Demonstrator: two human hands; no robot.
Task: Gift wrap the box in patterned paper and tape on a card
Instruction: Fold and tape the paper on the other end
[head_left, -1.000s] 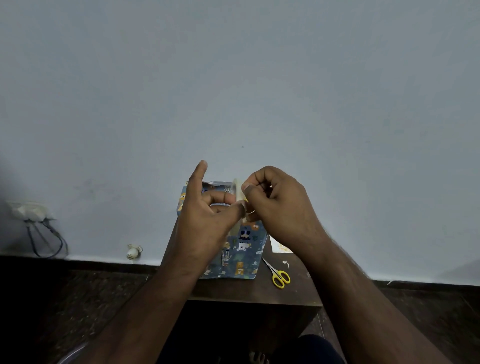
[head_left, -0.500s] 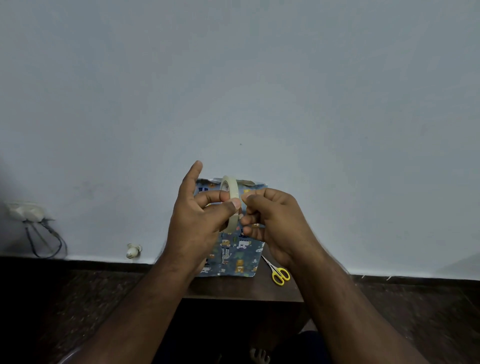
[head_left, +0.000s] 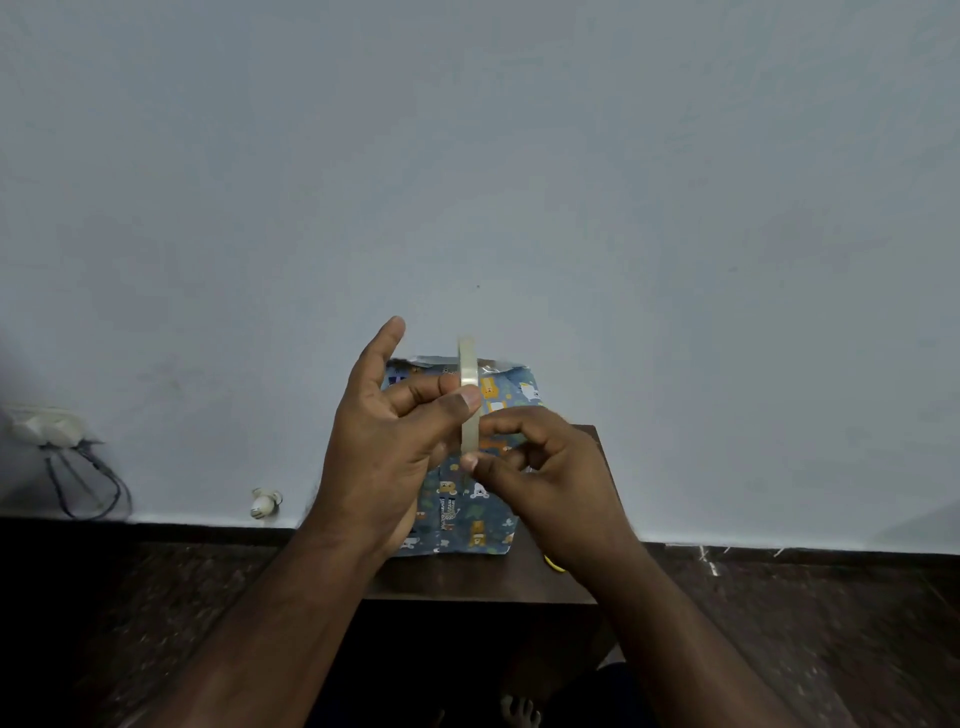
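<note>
Since half a second ago the tape roll (head_left: 468, 397) has risen so that its top edge now stands clear above the wrapped box, and the right hand has dropped lower and nearer the person, to the roll's bottom edge; the scissors are now almost wholly hidden behind the right wrist.

Left of the grip, a white socket with dark cables (head_left: 49, 431) sits low on the wall (head_left: 519, 156), and a small white fitting (head_left: 264, 503) lies just above the dark skirting.

The left hand (head_left: 395, 447) is raised palm-inward, index finger pointing up and free, thumb and middle finger grasping the tape roll edge-on at its middle. The roll stands upright, seen as a thin pale band.

Directly behind and below the grip lies the wrapped box (head_left: 467, 514), covered in blue paper with small animal figures; it rests on the dark brown counter (head_left: 483, 587), its far end toward the wall, with a strip of silvery paper showing at that end.

The right hand (head_left: 540, 467) is curled, fingers bent, thumb and forefinger pinching at the lower rim of the roll; whether a tape end is caught between them cannot be told.

Just right of that wrist a sliver of yellow scissors handle (head_left: 557, 565) shows on the counter. Beyond it the dark floor (head_left: 805, 623) meets the pale wall.
</note>
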